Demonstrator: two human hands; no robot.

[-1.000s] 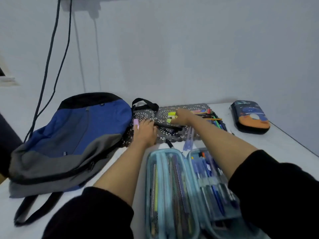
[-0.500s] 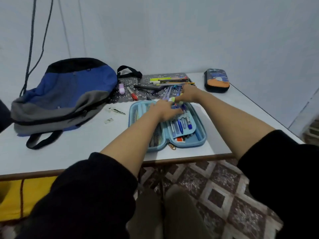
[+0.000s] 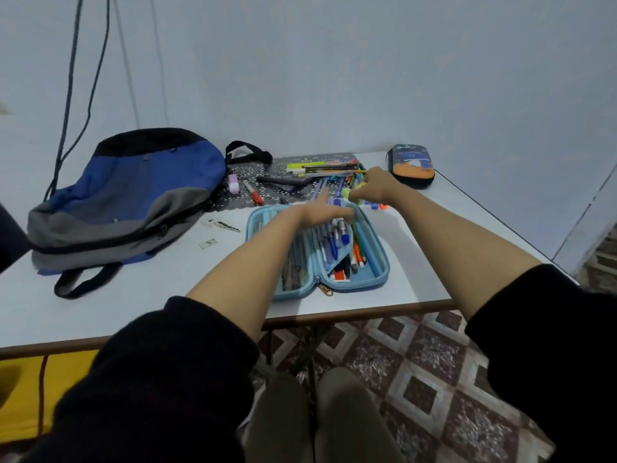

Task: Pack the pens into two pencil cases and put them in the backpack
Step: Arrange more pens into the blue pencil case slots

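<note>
Pen [image 3: 347, 194] is pinched by right hand [image 3: 375, 188] at case's [image 3: 384, 262] far edge; case is presumably steadied for insertion by flat, empty left hand [image 3: 317, 212].

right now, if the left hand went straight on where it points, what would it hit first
Likely the loose pens just past the case; the left hand points at them, though depth is unclear.

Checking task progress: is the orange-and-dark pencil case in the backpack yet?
No, the orange-and-dark pencil case lies on the table at its far corner, well apart from the backpack.
</note>
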